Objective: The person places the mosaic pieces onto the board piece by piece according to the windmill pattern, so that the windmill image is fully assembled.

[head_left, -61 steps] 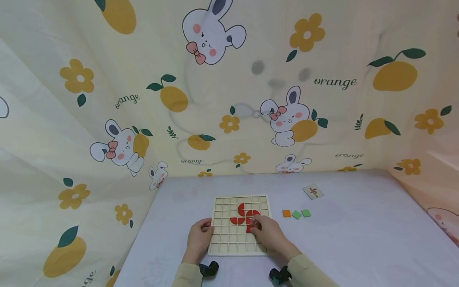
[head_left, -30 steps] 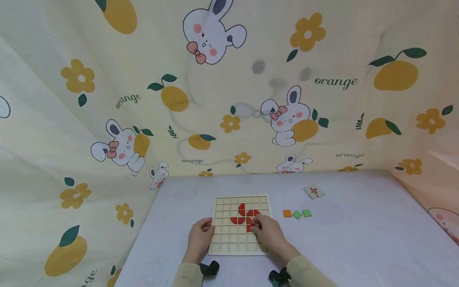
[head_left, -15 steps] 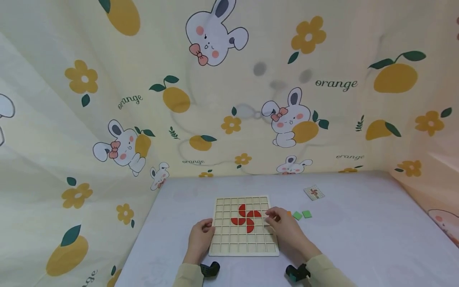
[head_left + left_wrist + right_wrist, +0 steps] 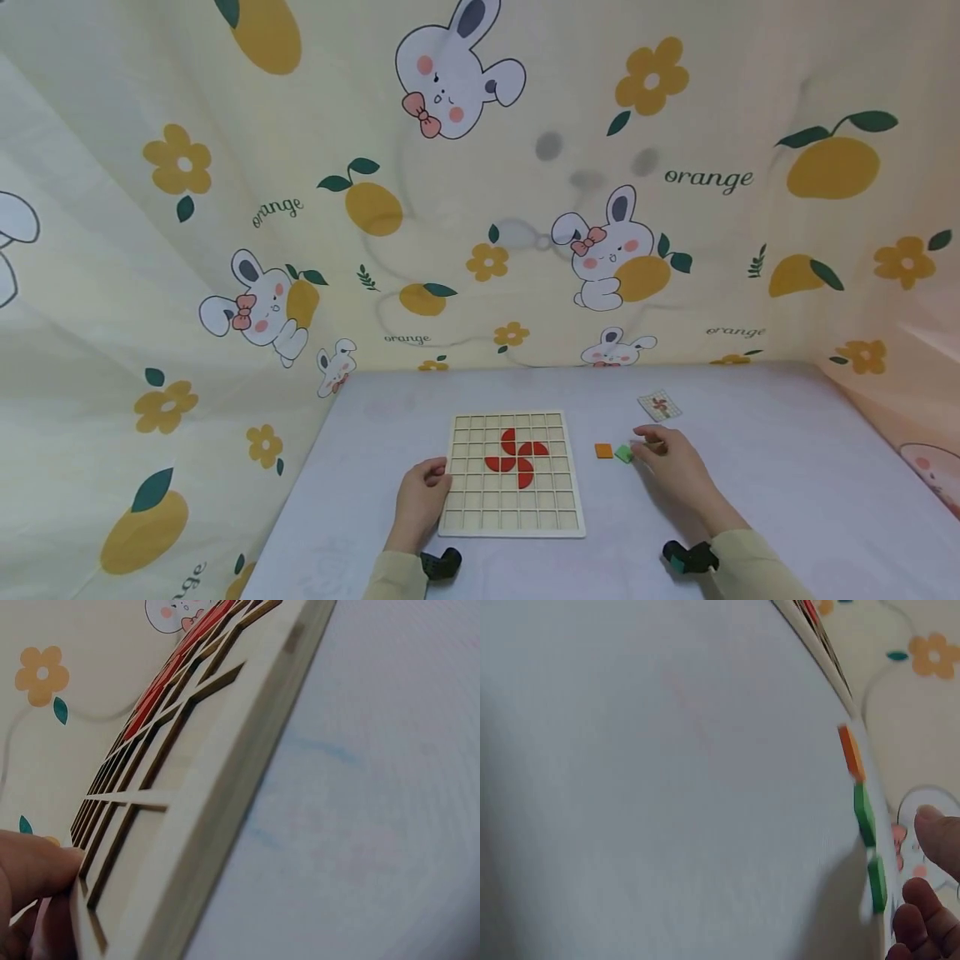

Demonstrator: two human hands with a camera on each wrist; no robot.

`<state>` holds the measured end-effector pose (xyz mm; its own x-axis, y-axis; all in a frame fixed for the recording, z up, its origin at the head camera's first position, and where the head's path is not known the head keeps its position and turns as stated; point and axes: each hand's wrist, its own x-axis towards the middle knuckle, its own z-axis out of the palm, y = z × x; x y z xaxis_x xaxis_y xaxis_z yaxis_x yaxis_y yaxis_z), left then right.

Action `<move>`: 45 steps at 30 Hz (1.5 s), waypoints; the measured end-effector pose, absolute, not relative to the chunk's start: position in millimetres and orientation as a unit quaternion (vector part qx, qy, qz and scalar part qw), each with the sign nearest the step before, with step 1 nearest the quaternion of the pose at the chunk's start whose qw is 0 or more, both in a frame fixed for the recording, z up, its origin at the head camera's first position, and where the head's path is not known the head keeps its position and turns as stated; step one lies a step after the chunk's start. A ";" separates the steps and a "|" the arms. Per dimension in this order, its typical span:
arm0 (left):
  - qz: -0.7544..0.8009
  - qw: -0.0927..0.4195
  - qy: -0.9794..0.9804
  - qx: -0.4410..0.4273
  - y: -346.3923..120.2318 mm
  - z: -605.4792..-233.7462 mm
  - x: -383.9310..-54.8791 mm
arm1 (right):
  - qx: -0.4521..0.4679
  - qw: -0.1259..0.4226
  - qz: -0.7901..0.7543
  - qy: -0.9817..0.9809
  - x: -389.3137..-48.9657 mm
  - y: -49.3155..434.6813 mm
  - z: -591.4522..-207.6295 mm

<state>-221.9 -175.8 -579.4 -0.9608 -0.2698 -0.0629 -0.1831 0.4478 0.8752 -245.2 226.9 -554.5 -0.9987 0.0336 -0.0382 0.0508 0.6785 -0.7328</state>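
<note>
A square cream board (image 4: 480, 500) with a raised grid lies on the table, bearing several red rounded pieces (image 4: 500, 464) set in a pinwheel shape. My left hand (image 4: 420, 504) grips its left edge; the thumb (image 4: 45, 862) rests on the rim in the left wrist view. To the right of the board, my right hand (image 4: 678, 471) hovers at the small tiles, thumb and fingers apart and nothing between them. Beside it lie an orange square tile (image 4: 603, 451) and a green tile (image 4: 623, 454). A second green tile (image 4: 877, 885) shows in the right wrist view; the hand mostly hides it in the head view.
A small card (image 4: 660, 406) printed with a red pinwheel on a grid lies behind the right hand. The table (image 4: 390, 408) has a pale cover. Patterned curtains (image 4: 450, 192) with rabbits and oranges stand behind it and at both sides.
My right hand has left the red piece at the pinwheel's lower part and moved right to the green tiles. The left hand has stayed on the board's edge. The view has shifted slightly.
</note>
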 end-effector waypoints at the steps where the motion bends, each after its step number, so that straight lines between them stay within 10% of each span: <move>1: -0.509 0.042 -0.850 0.133 -175.6 -579.7 -222.1 | 0.026 0.013 -0.399 0.916 -244.9 230.3 -554.8; 45: -0.485 0.038 -0.865 0.121 -175.3 -580.3 -220.6 | 0.033 0.007 -0.393 0.919 -251.9 241.8 -573.5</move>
